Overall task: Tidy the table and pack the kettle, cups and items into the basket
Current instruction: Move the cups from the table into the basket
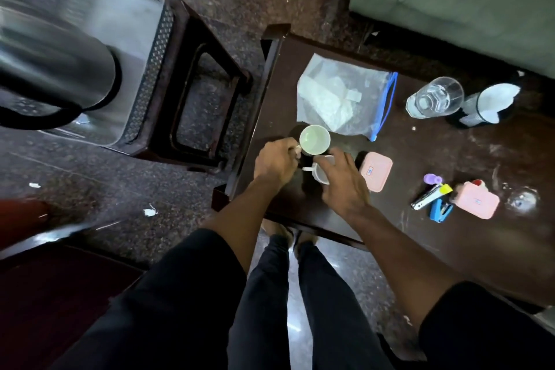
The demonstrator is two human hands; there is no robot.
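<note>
- We see the left hand (274,164) pinching the handle of an upright, empty cup (314,140) at the table's (345,213) near-left corner.
- The right hand (342,182) curls over a second cup (322,173) just beside it; we cannot tell how firm that hold is.
- The basket (144,69), with the kettle (54,69) in it, lies to our left on a stool (204,81), nearer the left hand.
- On the table: a zip bag (342,96), a glass (435,97).

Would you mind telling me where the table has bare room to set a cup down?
Bare patches: the table near edge below the stapler, and between the zip bag and the pink boxes. Crowded around both hands and cups.
</note>
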